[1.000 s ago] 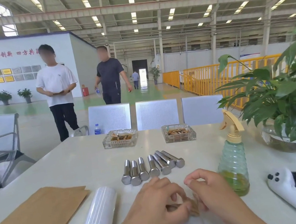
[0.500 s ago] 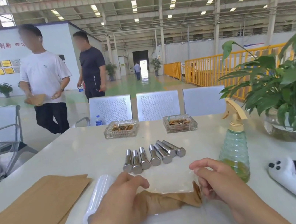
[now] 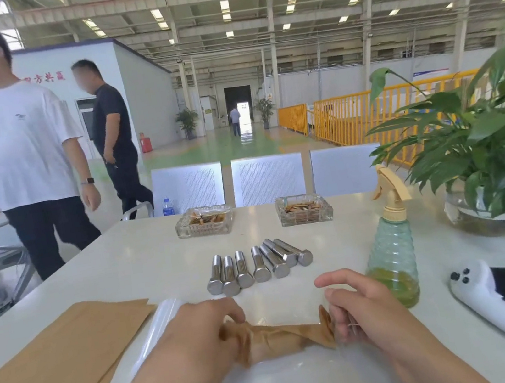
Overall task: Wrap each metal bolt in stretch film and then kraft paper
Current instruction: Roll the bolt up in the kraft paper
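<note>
Kraft paper (image 3: 277,336) hides its contents; the left hand (image 3: 195,342) covers part of the film roll (image 3: 156,325).

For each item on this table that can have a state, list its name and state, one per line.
Left hand: grips the wrapped bolt's left end.
Right hand: pinches its right end.
Wrapped bolt: in kraft paper, lying flat.
Seven bolts: bare, lying side by side.
Film roll: lying down.
Spray bottle: upright, partly filled.
Ashtrays: holding butts.

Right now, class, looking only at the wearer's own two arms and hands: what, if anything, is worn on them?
Both forearms are bare: no sleeve reaches into view. The left hand and right hand wear no gloves, and no watch, ring or bracelet shows on either. Nothing is marked on them.
</note>
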